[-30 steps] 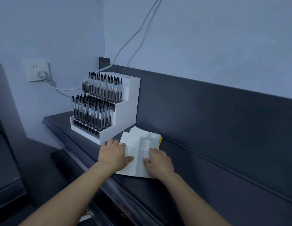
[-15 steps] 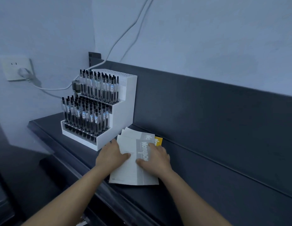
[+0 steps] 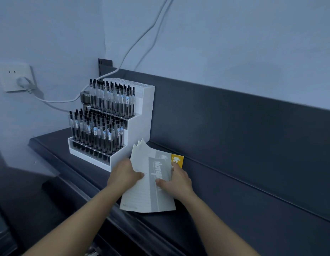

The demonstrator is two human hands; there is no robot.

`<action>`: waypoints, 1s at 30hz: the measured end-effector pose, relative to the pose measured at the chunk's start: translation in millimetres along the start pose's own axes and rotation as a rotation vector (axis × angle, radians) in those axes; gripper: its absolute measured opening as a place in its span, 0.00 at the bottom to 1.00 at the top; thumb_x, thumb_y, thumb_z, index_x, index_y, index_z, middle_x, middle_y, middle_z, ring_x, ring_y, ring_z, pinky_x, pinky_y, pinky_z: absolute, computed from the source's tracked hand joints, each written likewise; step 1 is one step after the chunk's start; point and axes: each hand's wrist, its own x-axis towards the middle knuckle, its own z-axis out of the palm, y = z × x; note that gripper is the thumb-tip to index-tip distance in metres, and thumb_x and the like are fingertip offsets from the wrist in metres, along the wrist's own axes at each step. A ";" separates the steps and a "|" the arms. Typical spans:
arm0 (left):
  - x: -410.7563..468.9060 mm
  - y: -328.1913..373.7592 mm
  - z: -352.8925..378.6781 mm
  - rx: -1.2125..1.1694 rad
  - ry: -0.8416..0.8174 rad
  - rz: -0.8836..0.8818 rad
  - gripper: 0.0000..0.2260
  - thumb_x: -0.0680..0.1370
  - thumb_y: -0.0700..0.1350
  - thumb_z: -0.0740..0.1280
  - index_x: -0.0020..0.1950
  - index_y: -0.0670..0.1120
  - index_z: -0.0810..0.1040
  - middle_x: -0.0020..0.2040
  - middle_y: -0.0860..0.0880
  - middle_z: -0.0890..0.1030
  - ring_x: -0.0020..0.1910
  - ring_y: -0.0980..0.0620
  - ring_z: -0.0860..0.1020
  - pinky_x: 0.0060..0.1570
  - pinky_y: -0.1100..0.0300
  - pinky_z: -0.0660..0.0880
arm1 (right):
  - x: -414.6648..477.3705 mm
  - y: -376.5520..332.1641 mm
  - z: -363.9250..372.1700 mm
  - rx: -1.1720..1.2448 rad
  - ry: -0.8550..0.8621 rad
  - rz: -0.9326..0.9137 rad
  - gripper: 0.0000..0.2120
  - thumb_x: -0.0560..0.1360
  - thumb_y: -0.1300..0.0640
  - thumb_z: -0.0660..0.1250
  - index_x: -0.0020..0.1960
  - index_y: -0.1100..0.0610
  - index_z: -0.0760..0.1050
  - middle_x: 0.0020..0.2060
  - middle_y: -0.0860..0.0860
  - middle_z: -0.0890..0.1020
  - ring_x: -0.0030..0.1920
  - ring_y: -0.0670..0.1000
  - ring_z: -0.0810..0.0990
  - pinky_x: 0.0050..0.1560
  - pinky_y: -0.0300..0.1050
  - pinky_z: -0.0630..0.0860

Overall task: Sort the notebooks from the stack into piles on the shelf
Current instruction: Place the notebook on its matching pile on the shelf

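A stack of thin notebooks [image 3: 145,196] lies on the dark shelf [image 3: 234,218], just right of a pen rack. The top one is white and grey with "Notebook" printed on it. A yellow notebook [image 3: 179,160] peeks out at the far right of the stack. My left hand [image 3: 123,175] grips the stack's left edge, thumb on the top cover. My right hand [image 3: 176,182] holds the right edge, thumb on the grey band. Several far corners of the notebooks fan upward near the rack.
A white stepped rack [image 3: 112,124] full of black pens stands at the shelf's left end. A wall socket [image 3: 15,76] with a plugged cable sits on the left wall. A dark back panel [image 3: 243,135] runs behind the shelf, which extends right.
The stack's near end has slid toward me and now overhangs the shelf's front edge. Its far corners have lifted and fanned. Both hands stay on its edges.
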 end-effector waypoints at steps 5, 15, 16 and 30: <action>-3.4 -2.6 1.8 -0.049 -0.008 0.013 0.18 0.74 0.47 0.71 0.62 0.45 0.73 0.57 0.48 0.79 0.54 0.46 0.78 0.49 0.51 0.77 | -4.7 -3.7 -4.6 0.133 0.007 0.038 0.32 0.70 0.46 0.72 0.69 0.52 0.63 0.57 0.48 0.75 0.63 0.54 0.73 0.64 0.53 0.71; -7.8 -4.9 -6.2 -0.159 -0.061 -0.040 0.19 0.74 0.45 0.70 0.62 0.43 0.72 0.57 0.47 0.79 0.54 0.46 0.78 0.52 0.48 0.77 | -4.8 -4.1 7.7 -0.004 0.129 0.127 0.43 0.63 0.40 0.74 0.70 0.54 0.59 0.62 0.53 0.73 0.66 0.56 0.67 0.66 0.52 0.66; -7.9 -4.7 -6.0 -0.166 -0.061 -0.048 0.18 0.74 0.45 0.70 0.62 0.42 0.73 0.58 0.46 0.79 0.55 0.46 0.78 0.51 0.49 0.77 | -4.9 -4.3 8.5 -0.004 0.131 0.136 0.43 0.63 0.40 0.74 0.70 0.53 0.59 0.62 0.53 0.73 0.67 0.56 0.67 0.66 0.53 0.65; -21.1 3.2 -13.0 -0.409 -0.035 -0.062 0.11 0.78 0.40 0.66 0.59 0.44 0.72 0.55 0.47 0.78 0.55 0.45 0.77 0.51 0.53 0.75 | -17.1 -9.1 1.8 0.047 0.107 0.162 0.34 0.68 0.42 0.71 0.67 0.54 0.63 0.58 0.50 0.78 0.64 0.55 0.71 0.63 0.49 0.67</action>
